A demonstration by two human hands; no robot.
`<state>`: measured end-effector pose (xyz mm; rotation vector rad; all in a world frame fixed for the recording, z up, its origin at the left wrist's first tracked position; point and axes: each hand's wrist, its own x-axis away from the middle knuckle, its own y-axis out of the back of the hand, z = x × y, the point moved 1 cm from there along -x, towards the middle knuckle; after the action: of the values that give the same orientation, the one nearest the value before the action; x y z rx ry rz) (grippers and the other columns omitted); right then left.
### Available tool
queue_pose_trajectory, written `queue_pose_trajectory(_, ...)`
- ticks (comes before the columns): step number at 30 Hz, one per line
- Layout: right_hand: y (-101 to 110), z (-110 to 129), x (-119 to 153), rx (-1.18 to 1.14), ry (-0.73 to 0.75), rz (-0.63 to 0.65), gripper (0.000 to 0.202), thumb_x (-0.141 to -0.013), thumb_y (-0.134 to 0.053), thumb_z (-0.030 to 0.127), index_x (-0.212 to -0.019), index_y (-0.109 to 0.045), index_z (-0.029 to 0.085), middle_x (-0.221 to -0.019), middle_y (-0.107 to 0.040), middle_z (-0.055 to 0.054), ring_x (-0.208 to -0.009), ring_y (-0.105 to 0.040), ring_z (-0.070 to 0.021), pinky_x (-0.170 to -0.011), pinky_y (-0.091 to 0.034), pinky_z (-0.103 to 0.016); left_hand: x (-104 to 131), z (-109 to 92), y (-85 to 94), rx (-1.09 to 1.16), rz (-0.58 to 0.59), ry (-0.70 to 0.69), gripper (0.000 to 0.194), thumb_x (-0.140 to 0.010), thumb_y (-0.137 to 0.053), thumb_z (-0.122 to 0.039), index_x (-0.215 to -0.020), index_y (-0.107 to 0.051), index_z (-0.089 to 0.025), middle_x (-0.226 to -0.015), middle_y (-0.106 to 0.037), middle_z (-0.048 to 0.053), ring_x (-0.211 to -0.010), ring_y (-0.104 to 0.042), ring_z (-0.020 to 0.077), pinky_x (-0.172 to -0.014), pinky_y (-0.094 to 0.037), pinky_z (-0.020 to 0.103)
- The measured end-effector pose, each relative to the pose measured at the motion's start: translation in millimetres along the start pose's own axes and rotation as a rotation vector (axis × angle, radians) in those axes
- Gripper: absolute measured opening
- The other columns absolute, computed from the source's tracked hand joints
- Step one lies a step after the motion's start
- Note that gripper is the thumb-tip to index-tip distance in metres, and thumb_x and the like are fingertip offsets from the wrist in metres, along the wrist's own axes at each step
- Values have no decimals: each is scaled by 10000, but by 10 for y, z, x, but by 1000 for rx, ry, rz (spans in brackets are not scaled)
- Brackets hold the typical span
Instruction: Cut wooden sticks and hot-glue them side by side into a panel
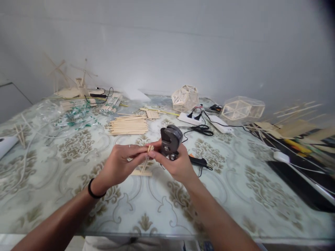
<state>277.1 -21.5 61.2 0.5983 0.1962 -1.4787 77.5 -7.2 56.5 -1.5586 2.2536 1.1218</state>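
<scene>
My left hand (121,162), a black band at its wrist, is closed with its fingertips pinching a small bundle of thin wooden sticks (146,164). The bundle's cut ends point up between both hands. Wrapped round a dark metal hand cutter (171,139) with a curved jaw is my right hand (180,165); its thumb and a fingertip also press on the sticks. The cutter's handles are mostly hidden by the palm. Below the hands, a few short sticks (141,173) lie flat on the table, partly covered.
Beyond the hands lies a row of wooden sticks (128,124). Farther back stand two stick-built frames (185,97) (243,108), near a white power strip (191,118) with black cables. Plastic packaging (75,113) is at left. A black-handled tool (198,161) lies at right.
</scene>
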Motion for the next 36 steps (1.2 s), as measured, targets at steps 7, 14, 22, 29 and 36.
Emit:
queue_pose_trajectory(7,-1,-79,63,-63,-8,-108,122,-872,-805,320,-821,-744,228,-795,-797,-25,-739,-746,-212,-738,-614,-352,-12,68,-51,1,129,31,191,-1017,-721,-310,-935,-850,-195,-818,-849,21,-665,-759,155,-655,-576,213)
queue_pose_trajectory(14,3,-128,145,-41,9,-142,140,-900,-794,337,-837,-721,236,-789,-770,-24,-743,-715,-208,-749,-584,-358,-59,120,75,-44,129,77,244,-1056,-657,-334,-992,-833,-178,-844,-847,29,-712,-779,159,-691,-593,211)
queue_pose_trajectory(22,-59,-182,169,-8,38,-71,156,-945,-761,372,-864,-726,243,-812,-751,-26,-753,-711,-215,-769,-600,-357,-79,501,227,-284,248,98,243,-1050,-684,-381,-1014,-758,-153,-959,-773,54,-859,-734,180,-831,-622,352)
queue_pose_trajectory(29,-151,-238,216,33,28,-34,224,-917,-793,434,-814,-736,244,-751,-731,-34,-721,-708,-233,-719,-606,-351,25,741,89,-432,466,122,277,-1057,-677,-368,-1254,-691,-174,-1246,-722,95,-1037,-728,223,-914,-644,427)
queue_pose_trajectory(36,-85,-221,184,64,85,-45,208,-931,-767,390,-792,-725,241,-740,-724,-22,-667,-674,-209,-670,-571,-328,19,1058,96,-653,246,166,346,-1044,-693,-366,-1331,-662,-175,-1365,-677,117,-1181,-696,276,-1002,-616,502)
